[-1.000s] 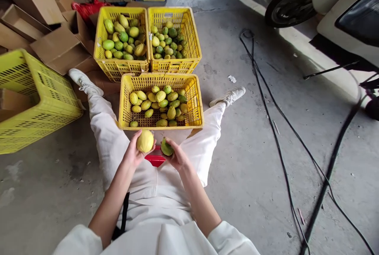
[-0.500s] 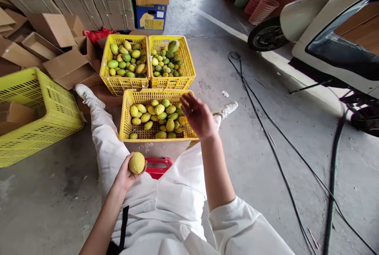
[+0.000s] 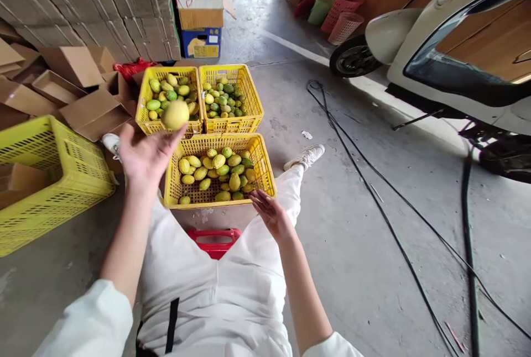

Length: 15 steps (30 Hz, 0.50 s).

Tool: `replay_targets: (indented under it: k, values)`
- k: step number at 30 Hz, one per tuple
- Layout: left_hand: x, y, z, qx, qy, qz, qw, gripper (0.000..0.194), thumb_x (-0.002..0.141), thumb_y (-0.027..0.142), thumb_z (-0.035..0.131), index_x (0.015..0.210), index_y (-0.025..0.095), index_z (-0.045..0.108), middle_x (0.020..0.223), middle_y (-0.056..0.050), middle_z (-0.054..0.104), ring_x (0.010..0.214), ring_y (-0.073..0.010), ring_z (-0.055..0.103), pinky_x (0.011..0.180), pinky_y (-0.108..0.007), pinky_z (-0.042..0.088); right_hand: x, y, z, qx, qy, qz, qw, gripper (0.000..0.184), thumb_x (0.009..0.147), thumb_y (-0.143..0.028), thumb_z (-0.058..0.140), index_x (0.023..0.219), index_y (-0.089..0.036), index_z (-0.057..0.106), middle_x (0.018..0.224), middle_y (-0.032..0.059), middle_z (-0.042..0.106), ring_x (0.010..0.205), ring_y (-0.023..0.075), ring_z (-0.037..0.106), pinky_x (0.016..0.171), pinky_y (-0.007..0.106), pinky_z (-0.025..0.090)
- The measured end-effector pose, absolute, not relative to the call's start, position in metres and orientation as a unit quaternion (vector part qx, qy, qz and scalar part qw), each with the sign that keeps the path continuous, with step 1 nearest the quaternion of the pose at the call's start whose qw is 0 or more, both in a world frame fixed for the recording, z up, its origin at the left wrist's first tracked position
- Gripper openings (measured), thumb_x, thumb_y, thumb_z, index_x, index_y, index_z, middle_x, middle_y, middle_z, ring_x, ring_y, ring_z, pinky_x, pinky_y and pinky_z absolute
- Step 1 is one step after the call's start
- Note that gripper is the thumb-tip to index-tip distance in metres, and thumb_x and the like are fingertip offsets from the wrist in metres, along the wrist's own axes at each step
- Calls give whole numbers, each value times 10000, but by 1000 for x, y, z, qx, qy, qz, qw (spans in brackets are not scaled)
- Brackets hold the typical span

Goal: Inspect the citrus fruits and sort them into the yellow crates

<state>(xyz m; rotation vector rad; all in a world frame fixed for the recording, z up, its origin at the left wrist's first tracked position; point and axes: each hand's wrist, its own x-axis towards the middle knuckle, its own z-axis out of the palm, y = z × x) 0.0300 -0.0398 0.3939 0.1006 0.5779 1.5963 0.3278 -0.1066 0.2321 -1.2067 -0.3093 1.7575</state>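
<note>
A yellow lemon [image 3: 175, 115] hangs in the air just past the fingertips of my left hand [image 3: 147, 155], blurred in front of the back left crate [image 3: 161, 127]. That hand is open, palm up, fingers spread. My right hand [image 3: 270, 214] hovers by the front right corner of the near yellow crate [image 3: 215, 202], fingers stretched out and holding nothing. Inside this crate lie several yellow and green lemons [image 3: 218, 161], with bare slatted floor at its left and front. Mostly yellowish lemons fill the back left crate; greener ones lie in the back right crate [image 3: 254, 97].
A taller yellow-green crate [image 3: 89, 163] with cardboard inside stands at my left. Opened boxes [image 3: 93, 114] and stacked cartons [image 3: 124, 9] lie behind it. Black cables [image 3: 373, 177] cross the floor at right, near a white scooter [image 3: 415, 42]. A red seat [image 3: 215, 241] shows between my legs.
My left hand has risen forward and released the lemon, now airborne. The green lemon that was flying above the back right crate is no longer in the air. My right hand has lowered.
</note>
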Motion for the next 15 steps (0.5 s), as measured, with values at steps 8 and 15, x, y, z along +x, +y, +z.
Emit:
replay_targets:
  k: [8,15]
  values:
    - [8,-58,446,214,216,725,618,825,893,704,36,1551,209,87,1518,-64,399,1368,-284,411,1117,-436,394,322,-110,234,-492,-139,735,445,272,787,-308,655,1016,-184,733,1067,80,750,1045,232,692,1069,414,447]
    - [7,-42,409,213,312,696,610,785,916,658,-17,1527,210,185,1410,-42,550,1378,-256,402,1123,-441,368,323,-96,213,-525,-176,728,404,350,786,-361,633,1073,-171,699,1088,89,744,1031,219,697,986,369,508]
